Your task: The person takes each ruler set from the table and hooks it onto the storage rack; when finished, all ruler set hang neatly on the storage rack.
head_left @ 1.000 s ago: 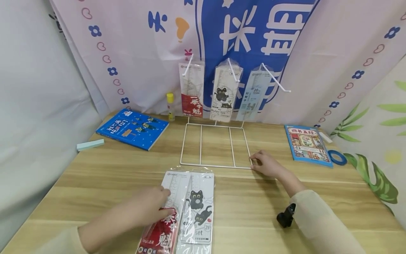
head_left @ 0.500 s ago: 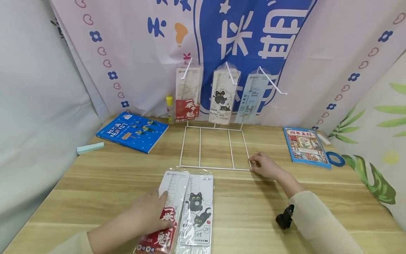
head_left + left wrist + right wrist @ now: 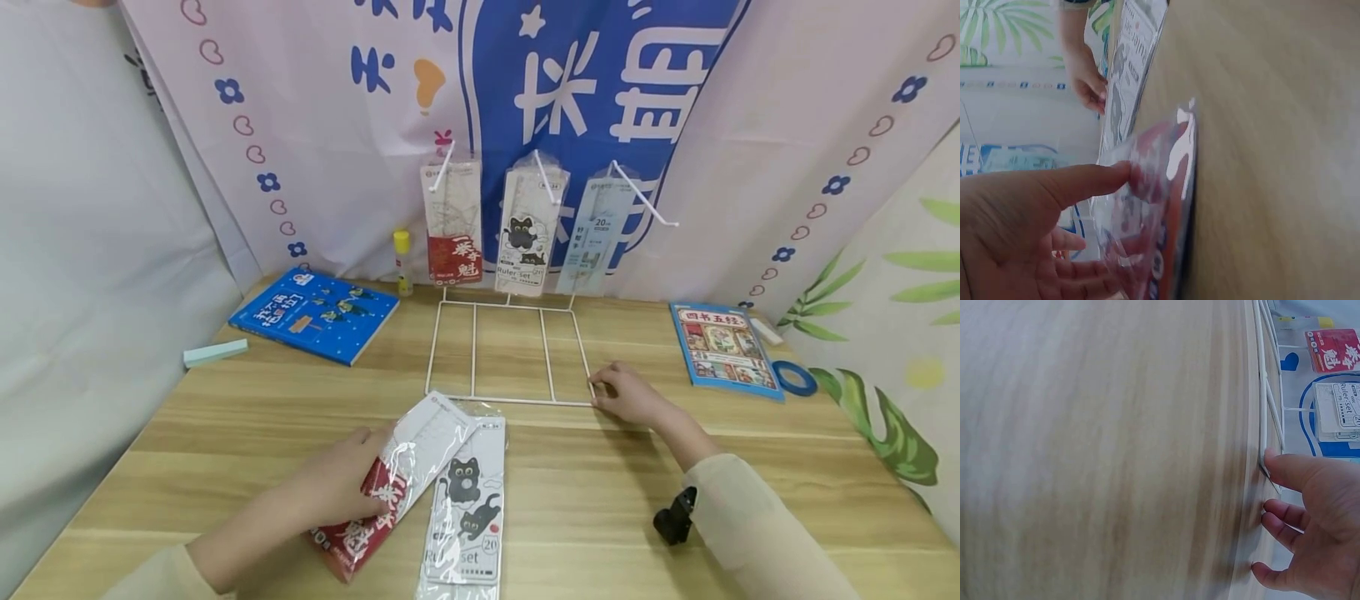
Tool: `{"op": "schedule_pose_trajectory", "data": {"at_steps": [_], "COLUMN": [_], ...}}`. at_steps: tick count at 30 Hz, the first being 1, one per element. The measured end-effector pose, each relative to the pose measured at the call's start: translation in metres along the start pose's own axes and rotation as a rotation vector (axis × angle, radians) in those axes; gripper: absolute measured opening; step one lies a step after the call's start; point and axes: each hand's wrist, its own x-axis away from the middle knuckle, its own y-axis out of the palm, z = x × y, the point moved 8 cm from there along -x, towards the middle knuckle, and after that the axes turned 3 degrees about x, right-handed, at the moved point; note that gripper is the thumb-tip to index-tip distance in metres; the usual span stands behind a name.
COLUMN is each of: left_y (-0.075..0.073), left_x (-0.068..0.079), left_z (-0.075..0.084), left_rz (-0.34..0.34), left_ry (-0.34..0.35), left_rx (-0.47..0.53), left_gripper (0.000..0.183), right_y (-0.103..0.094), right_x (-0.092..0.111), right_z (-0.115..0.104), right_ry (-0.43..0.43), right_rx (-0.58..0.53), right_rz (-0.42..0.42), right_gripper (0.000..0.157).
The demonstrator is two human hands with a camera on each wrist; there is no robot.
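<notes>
My left hand (image 3: 341,479) grips a red-and-white ruler set pack (image 3: 431,437) in clear plastic, thumb on its front face. Tilted, its upper end points right and overlaps a cat-printed ruler set pack (image 3: 465,500) lying on the table. In the left wrist view the gripped pack's edge (image 3: 1185,162) stands close over the wood. At the front right corner of a white wire display rack (image 3: 474,350), my right hand (image 3: 630,396) pinches the wire. In the right wrist view the thumb (image 3: 1285,467) presses that corner while the other fingers are spread loosely.
On the rack's hooks hang a red pack (image 3: 453,262), a cat pack (image 3: 517,271) and a light-blue pack (image 3: 588,242). A blue book (image 3: 318,312) and glue stick (image 3: 402,262) lie left. Another book (image 3: 723,350) and blue tape roll (image 3: 795,377) lie right.
The left hand has taken up the red ruler pack and turned its top end to the right, across the cat pack's upper corner. The right hand stays at the rack's corner.
</notes>
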Motion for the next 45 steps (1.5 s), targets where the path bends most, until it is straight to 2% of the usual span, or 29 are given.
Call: {"op": "schedule_pose_trajectory", "data": {"at_steps": [6,15,19,23,29,33,38,45], "left_y": [-0.004,-0.002,-0.002,-0.004,-0.012,-0.024,-0.045,-0.099], "left_x": [-0.006,-0.009,-0.008,-0.006,-0.005,-0.01,-0.011,-0.001], "left_z": [-0.014,-0.023,-0.023,-0.024,-0.024,-0.026,-0.023,-0.01], "left_rz": [0.016,-0.046,-0.07,-0.084,-0.064,-0.018,0.046,0.186], "left_ry": [-0.021,-0.103,-0.116,-0.157,-0.19,-0.169,-0.14,-0.009], "left_rx": [0.208,0.472,0.529,0.57,0.58,0.558,0.599,0.617], "left_gripper": [0.074,0.058,0.055,0.054,0.05,0.053,0.055,0.046], "right_y": [0.001,0.001,0.0,0.0,0.0,0.0,0.001,0.001], "right_x": [0.001,0.0,0.0,-0.001,0.0,0.0,-0.001,0.001], "right_z": [0.001,0.001,0.002,0.001,-0.001,0.0,0.001,0.001], "right_ry": [0.013,0.027,0.028,0.021,0.021,0.021,0.029,0.029], "right_rx": [-0.008,-0.018,-0.008,-0.001,-0.002,-0.001,-0.009,-0.008], "right_rz": [-0.016,-0.03,-0.021,-0.016,-0.025,-0.028,-0.026,-0.031], "right_gripper": [0.033,0.034,0.033,0.033,0.034,0.034,0.034,0.035]}}
